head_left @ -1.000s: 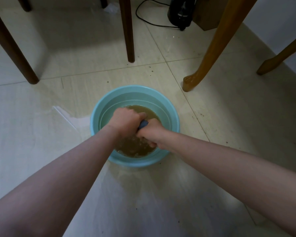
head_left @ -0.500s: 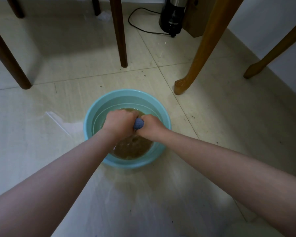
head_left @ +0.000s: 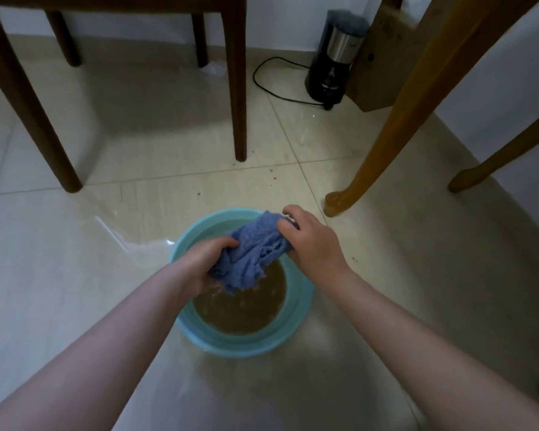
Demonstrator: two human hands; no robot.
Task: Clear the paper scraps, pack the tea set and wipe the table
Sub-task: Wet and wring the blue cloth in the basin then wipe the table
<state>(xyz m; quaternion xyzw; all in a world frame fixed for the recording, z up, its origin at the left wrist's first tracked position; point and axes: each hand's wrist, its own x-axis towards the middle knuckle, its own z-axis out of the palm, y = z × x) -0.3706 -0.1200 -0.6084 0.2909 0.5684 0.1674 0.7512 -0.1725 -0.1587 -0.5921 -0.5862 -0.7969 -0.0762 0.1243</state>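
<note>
Head view, floor level. At far left, a dark chair leg (head_left: 28, 98) stands on the pale tiled floor (head_left: 386, 275), and a puddle (head_left: 131, 234) spreads from near its foot to the left side of the teal basin (head_left: 240, 346). A white paper scrap (head_left: 213, 69) lies by the far chair legs, well apart from the basin.

The left hand (head_left: 207, 264) reaches in over the basin's left rim. Its fingers are curled under the lower end of the blue cloth (head_left: 255, 253), with the thumb (head_left: 227, 243) closed over the top, so this end is gripped in the fist. The cloth is bunched and runs upward to the right between the two hands, above the brown water (head_left: 243, 309) in the basin. A loose fold hangs below the left hand; whether it touches the water cannot be told.

The right hand (head_left: 311, 241) grips the upper end of the cloth. Its fingers (head_left: 294, 210) are bent over the far edge, their tips hidden behind the fabric.

Further right, a light table leg (head_left: 386, 135) stands just beside the basin. Behind it, against the wall, are a black coffee maker (head_left: 333, 60) with its cord (head_left: 271, 85) and a cardboard box (head_left: 383, 57).
</note>
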